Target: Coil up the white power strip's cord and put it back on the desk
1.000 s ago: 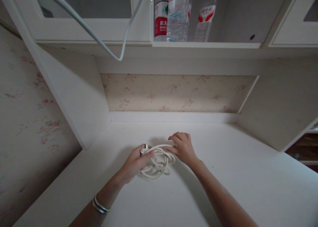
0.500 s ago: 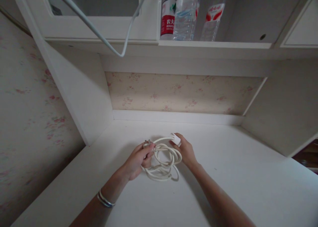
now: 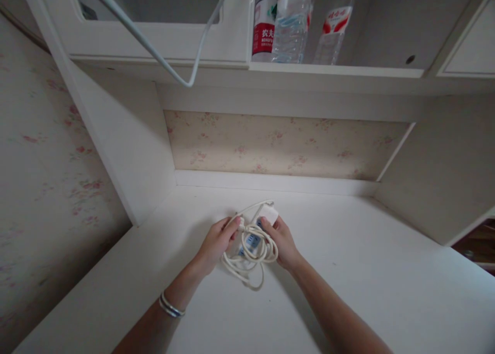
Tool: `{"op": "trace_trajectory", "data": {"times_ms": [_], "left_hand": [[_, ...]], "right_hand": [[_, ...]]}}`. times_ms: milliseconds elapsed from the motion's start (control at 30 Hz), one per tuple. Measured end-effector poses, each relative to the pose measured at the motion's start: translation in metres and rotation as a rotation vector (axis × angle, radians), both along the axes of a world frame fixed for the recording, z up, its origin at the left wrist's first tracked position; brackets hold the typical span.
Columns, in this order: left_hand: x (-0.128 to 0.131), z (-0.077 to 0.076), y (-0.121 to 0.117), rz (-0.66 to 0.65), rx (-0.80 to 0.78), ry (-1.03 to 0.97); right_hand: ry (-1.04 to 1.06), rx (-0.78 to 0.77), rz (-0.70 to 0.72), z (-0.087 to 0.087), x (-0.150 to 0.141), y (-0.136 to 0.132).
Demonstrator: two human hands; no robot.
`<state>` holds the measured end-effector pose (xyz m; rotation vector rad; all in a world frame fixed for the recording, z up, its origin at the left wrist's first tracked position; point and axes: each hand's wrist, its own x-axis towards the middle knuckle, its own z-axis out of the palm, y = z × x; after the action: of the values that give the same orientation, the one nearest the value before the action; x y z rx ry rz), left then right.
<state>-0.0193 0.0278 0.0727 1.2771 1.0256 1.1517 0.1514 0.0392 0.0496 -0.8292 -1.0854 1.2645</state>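
A white power strip point(image 3: 269, 214) with blue socket faces is held just over the white desktop, tilted so that its sockets show. Around its far right end is my right hand point(image 3: 284, 244), closed, with the thumb on top near the sockets. Its white cord point(image 3: 254, 288) lies in loose loops across the strip and partly covers the sockets. My left hand point(image 3: 214, 244) is closed at the left of the loops, pinching the cord's plug point(image 3: 240, 223) between thumb and fingers. The fingers hide part of the plug.
The white desktop point(image 3: 348, 292) spreads under both hands. Overhead, a shelf holds several plastic bottles point(image 3: 291, 36). A pale cable point(image 3: 166, 67) hangs down in front of the cabinet door. Side panels point(image 3: 124, 137) rise at left and right.
The power strip has turned, so its blue sockets now show under the cord loops. My right thumb has come over its top. The plug's prongs, visible before, no longer show.
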Motion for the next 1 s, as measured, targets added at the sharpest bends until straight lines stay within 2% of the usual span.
{"op": "trace_trajectory", "data": {"times_ms": [233,400,500,567,667,733,900,1000], "left_hand": [[-0.004,-0.013,0.002,0.015,0.131,0.164],[-0.011,-0.030,0.010,0.059,0.124,0.267],[-0.022,-0.032,0.017,0.081,0.090,0.291],[-0.034,-0.030,0.022,0.102,0.058,0.310],[-0.056,-0.029,0.030,0.139,0.012,0.355],[-0.071,-0.030,0.039,0.192,0.019,0.398],[-0.099,-0.037,0.065,0.342,0.119,0.520],[-0.108,-0.038,0.058,0.483,0.227,0.650]], "right_hand": [[0.130,-0.101,-0.016,-0.014,0.008,0.009],[0.083,-0.176,-0.042,-0.029,0.015,0.019],[0.038,-0.210,-0.016,-0.037,0.016,0.029],[-0.104,-0.223,-0.028,-0.038,0.015,0.038],[-0.444,-0.177,-0.098,-0.034,0.015,0.058],[-0.580,-0.133,-0.138,-0.028,0.017,0.073],[-0.682,-0.092,-0.145,-0.004,0.020,0.112],[-0.684,-0.118,-0.094,0.011,0.020,0.127]]}}
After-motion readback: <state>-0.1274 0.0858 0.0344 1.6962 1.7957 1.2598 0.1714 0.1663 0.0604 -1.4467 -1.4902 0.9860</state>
